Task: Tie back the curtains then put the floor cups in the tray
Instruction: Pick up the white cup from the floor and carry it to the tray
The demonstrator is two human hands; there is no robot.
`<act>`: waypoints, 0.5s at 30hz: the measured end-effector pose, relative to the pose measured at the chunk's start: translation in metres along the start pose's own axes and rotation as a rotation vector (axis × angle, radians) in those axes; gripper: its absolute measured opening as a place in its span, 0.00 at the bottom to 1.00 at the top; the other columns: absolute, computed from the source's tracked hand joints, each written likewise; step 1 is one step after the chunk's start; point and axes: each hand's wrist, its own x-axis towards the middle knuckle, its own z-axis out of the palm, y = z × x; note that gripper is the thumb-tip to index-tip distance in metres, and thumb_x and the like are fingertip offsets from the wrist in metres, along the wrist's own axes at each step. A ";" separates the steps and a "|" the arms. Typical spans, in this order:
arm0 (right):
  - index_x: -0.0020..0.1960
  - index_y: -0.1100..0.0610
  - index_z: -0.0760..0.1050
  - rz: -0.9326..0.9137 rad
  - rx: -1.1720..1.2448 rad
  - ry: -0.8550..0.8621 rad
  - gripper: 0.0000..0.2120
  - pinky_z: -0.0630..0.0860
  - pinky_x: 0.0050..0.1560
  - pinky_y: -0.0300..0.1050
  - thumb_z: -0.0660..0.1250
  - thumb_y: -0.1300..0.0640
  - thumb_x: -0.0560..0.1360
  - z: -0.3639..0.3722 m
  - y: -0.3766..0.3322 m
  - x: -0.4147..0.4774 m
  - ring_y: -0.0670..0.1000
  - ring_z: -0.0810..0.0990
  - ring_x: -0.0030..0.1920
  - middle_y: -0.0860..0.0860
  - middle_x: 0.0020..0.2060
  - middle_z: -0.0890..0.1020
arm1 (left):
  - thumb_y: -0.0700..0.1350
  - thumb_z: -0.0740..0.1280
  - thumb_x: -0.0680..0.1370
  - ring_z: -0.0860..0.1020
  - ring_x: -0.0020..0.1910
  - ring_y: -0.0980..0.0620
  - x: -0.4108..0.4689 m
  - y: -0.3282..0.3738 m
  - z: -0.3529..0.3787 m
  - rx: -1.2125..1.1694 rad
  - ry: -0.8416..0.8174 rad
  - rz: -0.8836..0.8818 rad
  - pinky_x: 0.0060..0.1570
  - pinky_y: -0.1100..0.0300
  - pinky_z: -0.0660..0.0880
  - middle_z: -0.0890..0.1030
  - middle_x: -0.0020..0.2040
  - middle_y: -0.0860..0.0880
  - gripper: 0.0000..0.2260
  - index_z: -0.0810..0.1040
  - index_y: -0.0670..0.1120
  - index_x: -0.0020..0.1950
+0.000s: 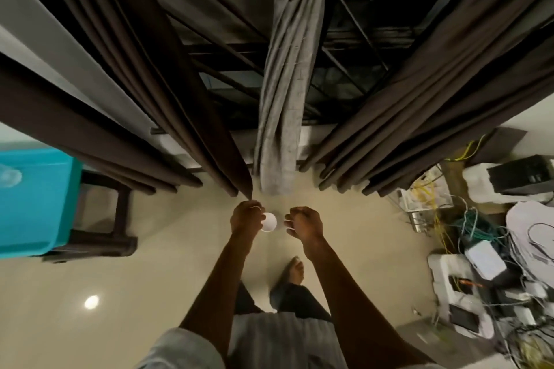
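Reach straight down: your left hand grips the white cup by its rim. Right hand curled tight. What it holds, if anything, I can't tell.

The left hand covers part of the white cup; the right hand's grip hides its contents.

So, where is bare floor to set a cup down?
Widest: the floor between the stool and your legs. Also a strip between your legs and the cables. The right edge is crowded with cables and boxes.
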 end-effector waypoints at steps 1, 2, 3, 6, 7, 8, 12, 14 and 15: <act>0.51 0.57 0.79 0.003 -0.022 -0.002 0.07 0.80 0.39 0.44 0.63 0.64 0.80 -0.003 0.003 0.001 0.60 0.85 0.53 0.62 0.58 0.83 | 0.33 0.65 0.79 0.81 0.58 0.39 0.000 -0.001 0.004 0.018 0.020 -0.001 0.62 0.45 0.78 0.83 0.59 0.39 0.08 0.79 0.45 0.50; 0.53 0.58 0.79 0.003 -0.045 -0.004 0.07 0.80 0.40 0.44 0.63 0.64 0.80 -0.005 0.006 0.002 0.60 0.85 0.54 0.62 0.58 0.83 | 0.33 0.66 0.78 0.81 0.59 0.38 -0.001 -0.003 0.007 0.036 0.033 -0.015 0.62 0.44 0.78 0.83 0.60 0.39 0.08 0.79 0.45 0.51; 0.55 0.59 0.79 0.002 -0.069 -0.010 0.07 0.81 0.43 0.46 0.63 0.64 0.80 -0.006 0.010 0.004 0.60 0.85 0.54 0.61 0.59 0.83 | 0.34 0.65 0.78 0.81 0.59 0.37 -0.002 -0.007 0.009 0.047 0.038 -0.032 0.61 0.44 0.79 0.83 0.59 0.39 0.08 0.80 0.45 0.52; 0.61 0.62 0.79 -0.017 -0.155 -0.035 0.11 0.83 0.52 0.51 0.62 0.63 0.81 -0.006 0.018 0.006 0.58 0.85 0.54 0.61 0.58 0.83 | 0.36 0.64 0.79 0.83 0.55 0.38 -0.001 -0.022 0.008 0.093 0.037 -0.058 0.56 0.45 0.81 0.84 0.58 0.39 0.11 0.80 0.41 0.60; 0.61 0.62 0.79 -0.021 -0.173 -0.037 0.11 0.83 0.53 0.51 0.62 0.63 0.81 -0.007 0.020 0.006 0.57 0.85 0.53 0.60 0.58 0.84 | 0.37 0.64 0.80 0.83 0.54 0.39 0.002 -0.025 0.006 0.115 0.029 -0.061 0.57 0.44 0.81 0.84 0.57 0.39 0.12 0.80 0.41 0.61; 0.59 0.61 0.79 -0.023 -0.193 -0.038 0.11 0.83 0.54 0.51 0.61 0.63 0.81 -0.008 0.022 0.006 0.56 0.85 0.52 0.60 0.57 0.84 | 0.37 0.63 0.80 0.83 0.54 0.40 0.005 -0.028 0.005 0.138 0.020 -0.062 0.58 0.44 0.80 0.84 0.57 0.39 0.12 0.80 0.41 0.62; 0.51 0.56 0.78 -0.034 -0.307 -0.058 0.07 0.83 0.56 0.53 0.62 0.63 0.81 -0.011 0.022 0.012 0.56 0.86 0.50 0.59 0.54 0.85 | 0.39 0.63 0.80 0.81 0.58 0.38 0.008 -0.028 -0.001 0.236 -0.025 -0.042 0.62 0.43 0.78 0.84 0.59 0.40 0.12 0.80 0.42 0.61; 0.50 0.56 0.78 -0.033 -0.343 -0.060 0.06 0.82 0.58 0.56 0.62 0.62 0.81 -0.008 0.020 0.019 0.57 0.86 0.51 0.59 0.52 0.85 | 0.39 0.62 0.80 0.81 0.59 0.39 0.012 -0.028 -0.006 0.306 -0.041 -0.023 0.62 0.44 0.78 0.83 0.60 0.40 0.13 0.81 0.42 0.61; 0.52 0.57 0.79 -0.031 -0.357 -0.065 0.06 0.82 0.59 0.56 0.62 0.61 0.81 -0.006 0.020 0.024 0.57 0.86 0.51 0.59 0.52 0.85 | 0.39 0.61 0.80 0.81 0.59 0.39 0.015 -0.029 -0.008 0.336 -0.049 -0.017 0.61 0.44 0.78 0.83 0.60 0.41 0.13 0.81 0.42 0.61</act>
